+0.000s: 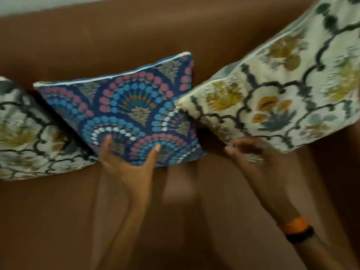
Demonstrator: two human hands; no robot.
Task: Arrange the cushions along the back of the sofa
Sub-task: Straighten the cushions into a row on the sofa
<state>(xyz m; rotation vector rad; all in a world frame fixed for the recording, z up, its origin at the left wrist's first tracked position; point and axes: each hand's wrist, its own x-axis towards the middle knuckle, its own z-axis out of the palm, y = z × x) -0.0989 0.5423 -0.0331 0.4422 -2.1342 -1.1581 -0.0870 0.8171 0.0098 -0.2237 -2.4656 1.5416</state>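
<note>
Nearest: two bare forearms are reaching in from the bottom edge over the brown sofa seat (58, 221). An orange and black wristband (296, 228) is sitting on the right wrist.

Left hand (126, 164) is spread, thumb and fingers splayed, cradling the bottom edge of the blue cushion (124, 112), fingertips lying on its front face. Not a clenched grip, more a loose cup.

Right hand (251, 151) is blurred; fingers are curled at the lower edge of the cream floral cushion (272, 94). Cannot tell whether it is actually gripping it or just touching.

Blue cushion is standing on the seat, leaning back on the sofa backrest (136, 36), front face toward the camera. Long axis is running left-right, tilted, with the white-piped top edge rising to the right.

Cream floral cushion is sitting to the right, its left corner touching or overlapping the blue one's right edge. Long axis is running diagonally, up toward the top right corner of the view.

A second cream cushion (29, 133) is lying at the far left, partly cropped, tucked just beside the blue one's left side.

Behind the backrest, a strip of pale wall (58, 2) is showing top left.
</note>
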